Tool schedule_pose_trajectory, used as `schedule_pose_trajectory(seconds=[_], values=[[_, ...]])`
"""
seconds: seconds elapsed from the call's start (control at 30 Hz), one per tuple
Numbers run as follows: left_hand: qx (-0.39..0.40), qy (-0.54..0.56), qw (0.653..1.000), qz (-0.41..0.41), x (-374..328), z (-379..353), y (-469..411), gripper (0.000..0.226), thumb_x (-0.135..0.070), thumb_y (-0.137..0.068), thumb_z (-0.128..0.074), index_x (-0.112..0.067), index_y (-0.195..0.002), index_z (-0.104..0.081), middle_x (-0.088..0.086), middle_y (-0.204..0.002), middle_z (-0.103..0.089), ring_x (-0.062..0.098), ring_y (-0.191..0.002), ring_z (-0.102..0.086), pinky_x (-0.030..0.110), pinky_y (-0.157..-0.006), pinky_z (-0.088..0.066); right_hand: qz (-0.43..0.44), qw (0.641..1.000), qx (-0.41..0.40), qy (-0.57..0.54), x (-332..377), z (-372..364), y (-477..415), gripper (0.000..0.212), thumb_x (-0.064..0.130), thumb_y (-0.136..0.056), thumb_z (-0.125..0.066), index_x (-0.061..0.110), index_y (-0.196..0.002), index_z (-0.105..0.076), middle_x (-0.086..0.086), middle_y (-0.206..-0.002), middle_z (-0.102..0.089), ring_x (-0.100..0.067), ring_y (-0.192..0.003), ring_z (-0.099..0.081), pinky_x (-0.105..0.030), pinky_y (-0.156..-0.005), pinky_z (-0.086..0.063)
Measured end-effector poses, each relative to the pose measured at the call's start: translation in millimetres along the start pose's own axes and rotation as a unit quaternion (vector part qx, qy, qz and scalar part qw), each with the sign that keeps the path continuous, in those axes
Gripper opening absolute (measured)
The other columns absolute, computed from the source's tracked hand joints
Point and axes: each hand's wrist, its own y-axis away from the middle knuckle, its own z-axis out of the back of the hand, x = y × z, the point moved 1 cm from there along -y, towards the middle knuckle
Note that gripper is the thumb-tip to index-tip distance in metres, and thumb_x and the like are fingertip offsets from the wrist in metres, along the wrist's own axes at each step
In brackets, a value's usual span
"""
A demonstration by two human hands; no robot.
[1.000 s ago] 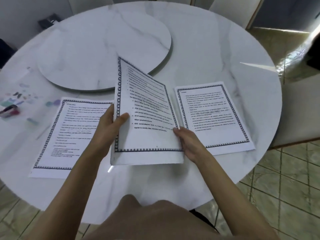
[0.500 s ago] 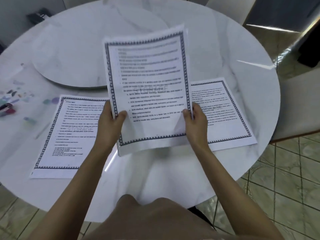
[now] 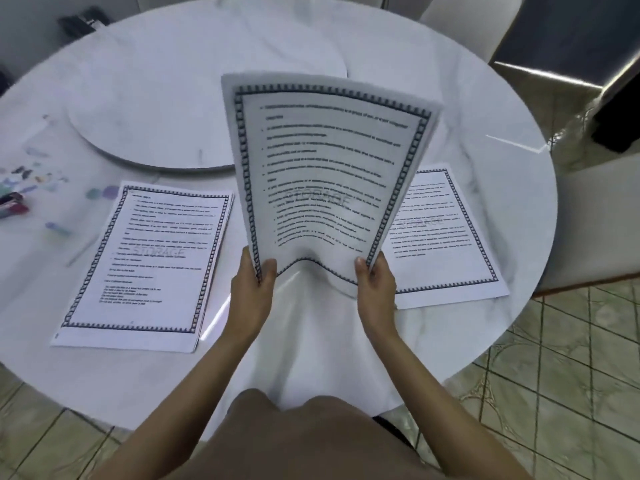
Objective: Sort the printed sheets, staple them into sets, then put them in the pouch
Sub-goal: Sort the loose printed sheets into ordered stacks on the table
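I hold a stack of printed sheets [image 3: 325,174] upright above the table's middle, its bottom edge bowed upward. My left hand [image 3: 251,289] grips the lower left corner and my right hand [image 3: 375,285] grips the lower right corner. A second pile of bordered sheets [image 3: 149,261] lies flat at the left. A third pile [image 3: 446,237] lies flat at the right, partly hidden behind the held stack. A translucent patterned pouch [image 3: 38,181] lies at the far left with a small stapler [image 3: 12,202] on it.
The round white marble table [image 3: 478,133] carries a raised turntable [image 3: 180,98] at the back. A dark object [image 3: 79,22] sits beyond the far left rim. A chair [image 3: 595,220] stands at the right over tiled floor.
Both hands have lifted the middle stack off the table and tilted it upright toward me. My right hand shifted to its lower right corner. The side piles stayed put.
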Motion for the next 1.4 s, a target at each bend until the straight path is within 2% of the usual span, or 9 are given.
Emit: schedule_pose_trajectory(seconds=[0.13,0.23,0.4,0.53,0.8,1.03,1.13,1.27,1.4], values=[[-0.01,-0.039,0.999,0.013,2.1,0.2,-11.7,0.013,-0.015,-0.097,-0.041,-0.023,-0.104,-0.048,-0.007,-0.077,-0.049,0.008,-0.068,-0.045,0.031,-0.073,-0.04,-0.009,0.999,-0.007,0.042,0.5,4.9,-4.9,0.013,0.02,-0.097,-0.046,0.015,-0.086,-0.049,0.01,-0.064,-0.039,0.0,-0.055,-0.039,-0.013,-0.056,-0.033],[-0.011,-0.102,0.994,0.034,10.8,-0.5,-17.5,0.008,-0.012,-0.095,-0.04,-0.014,-0.092,-0.047,0.005,-0.076,-0.046,0.019,-0.073,-0.042,0.029,-0.061,-0.035,-0.025,0.996,0.009,0.081,-3.7,16.9,-15.4,0.014,0.014,-0.096,-0.047,0.013,-0.081,-0.047,0.006,-0.062,-0.037,-0.001,-0.05,-0.038,-0.01,-0.049,-0.033],[-0.007,-0.139,0.985,0.103,26.2,-13.8,-9.4,0.01,-0.006,-0.095,-0.036,-0.002,-0.095,-0.045,0.009,-0.077,-0.047,0.021,-0.067,-0.043,0.029,-0.057,-0.033,-0.078,0.993,0.035,0.08,-17.3,41.2,-26.6,0.018,0.008,-0.091,-0.053,0.011,-0.108,-0.06,0.011,-0.081,-0.057,0.001,-0.076,-0.054,-0.001,-0.066,-0.041],[-0.028,-0.138,0.982,0.13,25.6,-26.0,-8.4,0.018,-0.006,-0.095,-0.035,-0.009,-0.11,-0.044,0.009,-0.095,-0.047,0.023,-0.085,-0.043,0.031,-0.074,-0.032,-0.058,0.994,0.026,0.086,-12.6,75.2,-43.6,0.017,0.008,-0.091,-0.055,0.012,-0.105,-0.063,0.004,-0.084,-0.063,0.002,-0.073,-0.057,-0.005,-0.065,-0.044],[-0.03,-0.141,0.976,0.165,34.9,-27.7,-15.2,0.007,-0.008,-0.094,-0.039,-0.012,-0.097,-0.043,0.011,-0.093,-0.049,0.021,-0.085,-0.044,0.033,-0.077,-0.033,0.001,0.979,-0.086,0.187,-2.9,166.8,-125.8,0.021,0.008,-0.09,-0.054,0.005,-0.108,-0.063,-0.011,-0.105,-0.063,-0.003,-0.083,-0.056,0.002,-0.069,-0.037],[-0.038,-0.156,0.974,0.159,40.3,-29.0,-16.3,0.023,-0.01,-0.094,-0.04,-0.028,-0.079,-0.038,-0.002,-0.077,-0.042,0.016,-0.085,-0.039,0.028,-0.063,-0.032,-0.108,0.904,-0.014,0.413,-25.5,195.3,-165.3,0.056,0.03,-0.085,-0.063,-0.002,-0.127,-0.045,-0.024,-0.131,-0.04,-0.037,-0.123,-0.034,-0.037,-0.099,-0.03],[-0.051,-0.174,0.971,0.155,39.5,-32.8,-16.5,0.029,-0.009,-0.094,-0.04,-0.029,-0.073,-0.036,-0.006,-0.071,-0.037,0.015,-0.084,-0.037,0.022,-0.059,-0.028,-0.101,0.887,-0.008,0.451,-26.2,188.6,-165.5,0.068,0.035,-0.078,-0.071,-0.005,-0.125,-0.043,-0.024,-0.13,-0.036,-0.037,-0.121,-0.032,-0.038,-0.098,-0.032],[-0.062,-0.207,0.963,0.163,38.6,-35.3,-15.4,0.011,-0.009,-0.094,-0.039,-0.001,-0.087,-0.039,0.013,-0.072,-0.043,0.026,-0.072,-0.04,0.033,-0.057,-0.028,-0.098,0.876,-0.002,0.472,-28.6,178.7,-164.7,0.073,0.037,-0.074,-0.075,-0.007,-0.121,-0.041,-0.025,-0.127,-0.038,-0.037,-0.119,-0.034,-0.038,-0.101,-0.029],[-0.07,-0.209,0.962,0.158,38.5,-36.2,-14.8,0.014,-0.009,-0.094,-0.039,-0.005,-0.082,-0.034,0.009,-0.067,-0.039,0.027,-0.068,-0.038,0.035,-0.057,-0.026,-0.098,0.874,-0.005,0.477,-30.0,170.1,-160.9,0.069,0.034,-0.076,-0.073,-0.008,-0.12,-0.04,-0.025,-0.127,-0.039,-0.036,-0.118,-0.036,-0.033,-0.097,-0.028]])
